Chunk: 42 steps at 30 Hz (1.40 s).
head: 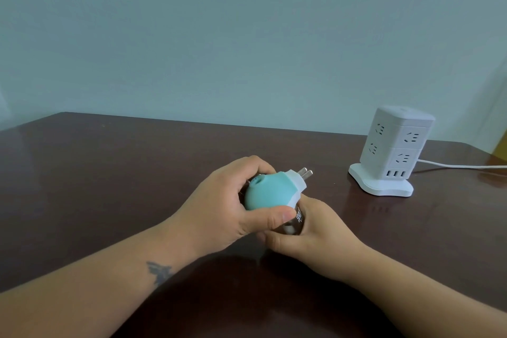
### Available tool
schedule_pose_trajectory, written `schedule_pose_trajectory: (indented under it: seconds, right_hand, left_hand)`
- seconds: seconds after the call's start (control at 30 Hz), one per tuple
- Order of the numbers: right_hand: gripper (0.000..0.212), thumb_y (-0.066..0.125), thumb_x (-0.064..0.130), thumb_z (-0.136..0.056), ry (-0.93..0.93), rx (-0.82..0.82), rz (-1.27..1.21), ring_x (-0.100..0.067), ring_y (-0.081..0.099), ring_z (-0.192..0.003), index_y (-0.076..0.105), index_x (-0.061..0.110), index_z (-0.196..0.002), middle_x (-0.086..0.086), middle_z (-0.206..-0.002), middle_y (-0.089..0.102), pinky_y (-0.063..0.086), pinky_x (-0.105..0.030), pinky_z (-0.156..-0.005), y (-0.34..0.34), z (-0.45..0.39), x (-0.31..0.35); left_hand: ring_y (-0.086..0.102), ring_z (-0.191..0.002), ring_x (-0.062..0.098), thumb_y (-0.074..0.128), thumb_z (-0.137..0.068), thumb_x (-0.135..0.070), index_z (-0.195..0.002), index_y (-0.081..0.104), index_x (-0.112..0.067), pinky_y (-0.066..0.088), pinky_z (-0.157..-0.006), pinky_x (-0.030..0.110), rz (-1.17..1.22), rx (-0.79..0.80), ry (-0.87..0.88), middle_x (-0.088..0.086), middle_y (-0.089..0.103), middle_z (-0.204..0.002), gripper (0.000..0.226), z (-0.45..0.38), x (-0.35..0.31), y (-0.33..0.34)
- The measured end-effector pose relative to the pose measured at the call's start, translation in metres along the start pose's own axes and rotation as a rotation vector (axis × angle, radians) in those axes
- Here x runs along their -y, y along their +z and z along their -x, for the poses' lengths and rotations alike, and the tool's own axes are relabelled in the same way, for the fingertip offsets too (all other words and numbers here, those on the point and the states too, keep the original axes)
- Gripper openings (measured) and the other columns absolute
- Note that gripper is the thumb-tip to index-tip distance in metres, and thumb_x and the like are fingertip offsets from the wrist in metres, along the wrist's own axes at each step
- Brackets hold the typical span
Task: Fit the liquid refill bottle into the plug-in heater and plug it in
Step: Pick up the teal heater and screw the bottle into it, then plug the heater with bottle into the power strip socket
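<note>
A teal and white plug-in heater [264, 192] is held above the middle of the dark table, its two metal prongs pointing up and to the right. My left hand [219, 206] wraps around the teal body from the left. Just below it, the clear liquid refill bottle [295, 221] sits with its top inside the heater's underside. My right hand [312, 230] grips the bottle from the right and below, hiding most of it. A white tower power strip [395, 148] stands to the right, apart from both hands.
The dark brown table [123, 173] runs back to a pale blue wall. The tower's white cable [461, 165] trails off to the right edge. The tower rests on a broad white base [381, 185] with USB ports low on its front.
</note>
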State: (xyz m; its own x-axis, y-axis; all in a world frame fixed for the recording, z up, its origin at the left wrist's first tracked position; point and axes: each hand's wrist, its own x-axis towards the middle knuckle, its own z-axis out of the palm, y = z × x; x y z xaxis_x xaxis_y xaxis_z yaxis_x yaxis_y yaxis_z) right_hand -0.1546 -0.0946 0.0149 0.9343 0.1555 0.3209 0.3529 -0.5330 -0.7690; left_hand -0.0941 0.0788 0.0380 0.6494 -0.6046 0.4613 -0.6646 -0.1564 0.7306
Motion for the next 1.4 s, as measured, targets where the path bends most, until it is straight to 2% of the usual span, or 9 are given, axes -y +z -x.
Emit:
schedule_pose_trajectory:
  seconds: [0.1, 0.27, 0.63, 0.77, 0.93, 1.03, 1.13, 1.3, 1.4]
  right_hand:
    - [0.029, 0.075, 0.031, -0.074, 0.019, -0.045, -0.020, -0.002, 0.068, -0.082, 0.062, 0.032, -0.100, 0.015, -0.091, 0.072, 0.053, -0.018, -0.071, 0.001, -0.002, -0.005]
    - [0.035, 0.074, 0.040, -0.072, 0.020, -0.150, -0.041, 0.004, 0.067, -0.088, 0.060, 0.036, -0.103, 0.023, -0.098, 0.070, 0.047, -0.007, -0.070, 0.000, -0.003, -0.005]
    - [0.055, 0.078, 0.045, -0.066, 0.078, -0.272, -0.078, -0.002, 0.069, -0.094, 0.057, 0.031, -0.116, 0.012, -0.104, 0.073, 0.056, -0.032, -0.087, -0.020, -0.015, -0.009]
    - [0.062, 0.084, 0.044, -0.061, 0.060, -0.370, -0.090, 0.005, 0.067, -0.087, 0.054, 0.031, -0.113, 0.014, -0.100, 0.071, 0.051, -0.013, -0.073, -0.046, -0.022, -0.008]
    - [0.090, 0.083, 0.059, -0.048, 0.026, -0.477, 0.081, 0.008, 0.056, -0.096, 0.046, 0.030, -0.125, 0.018, -0.106, 0.059, 0.040, -0.002, -0.072, -0.098, -0.025, -0.011]
    - [0.085, 0.088, 0.043, -0.056, 0.049, -0.555, 0.155, -0.002, 0.054, -0.103, 0.044, 0.033, -0.129, 0.013, -0.112, 0.056, 0.040, -0.014, -0.082, -0.126, -0.026, -0.019]
    - [0.073, 0.084, 0.028, -0.068, 0.061, -0.663, 0.314, -0.012, 0.047, -0.115, 0.046, 0.029, -0.131, 0.009, -0.119, 0.052, 0.035, -0.023, -0.090, -0.150, -0.028, -0.032]
    - [0.070, 0.079, 0.021, -0.072, 0.125, -0.776, 0.527, -0.027, 0.030, -0.129, 0.046, 0.024, -0.133, -0.005, -0.138, 0.038, 0.032, -0.031, -0.100, -0.172, -0.031, -0.052]
    - [0.076, 0.080, 0.022, -0.071, 0.174, -0.798, 0.544, -0.032, 0.024, -0.132, 0.042, 0.025, -0.137, -0.008, -0.144, 0.028, 0.032, -0.037, -0.105, -0.175, -0.029, -0.066]
  left_hand:
    - [0.066, -0.091, 0.014, 0.071, -0.068, -0.061, -0.105, 0.059, -0.036, 0.057, -0.071, 0.040, -0.040, -0.034, 0.001, -0.008, 0.064, -0.100, 0.046, 0.000, 0.001, 0.004]
    - [0.064, -0.096, -0.001, 0.062, -0.060, -0.077, -0.120, 0.044, -0.047, 0.051, -0.072, 0.015, -0.041, -0.107, -0.074, -0.021, 0.059, -0.106, 0.070, -0.002, 0.001, 0.011]
    - [0.071, -0.089, 0.013, 0.071, -0.059, -0.065, -0.102, 0.056, -0.043, 0.059, -0.075, 0.038, 0.118, -0.178, -0.117, -0.013, 0.067, -0.108, 0.050, -0.030, -0.013, 0.025]
    - [0.069, -0.080, 0.009, 0.071, -0.059, -0.062, -0.104, 0.054, -0.045, 0.053, -0.062, 0.028, 0.142, -0.219, -0.106, -0.012, 0.066, -0.109, 0.050, -0.054, -0.025, 0.034]
    - [0.067, -0.094, 0.011, 0.077, -0.074, -0.043, -0.114, 0.055, -0.038, 0.058, -0.084, 0.041, 0.185, -0.335, -0.104, -0.013, 0.062, -0.112, 0.046, -0.089, -0.032, 0.051]
    - [0.065, -0.098, 0.013, 0.077, -0.077, -0.037, -0.116, 0.055, -0.036, 0.057, -0.086, 0.045, 0.239, -0.388, -0.122, -0.016, 0.059, -0.110, 0.045, -0.110, -0.030, 0.063]
    - [0.060, -0.095, 0.001, 0.076, -0.078, -0.034, -0.116, 0.053, -0.038, 0.058, -0.085, 0.041, 0.247, -0.393, -0.131, -0.022, 0.055, -0.106, 0.044, -0.129, -0.026, 0.081]
    - [0.061, -0.083, -0.006, 0.077, -0.079, -0.032, -0.119, 0.054, -0.036, 0.060, -0.079, 0.037, 0.288, -0.375, -0.174, -0.015, 0.057, -0.106, 0.047, -0.148, -0.016, 0.111]
    - [0.061, -0.091, 0.001, 0.077, -0.078, -0.031, -0.119, 0.055, -0.035, 0.058, -0.084, 0.043, 0.317, -0.369, -0.199, -0.017, 0.057, -0.108, 0.047, -0.149, -0.008, 0.125]
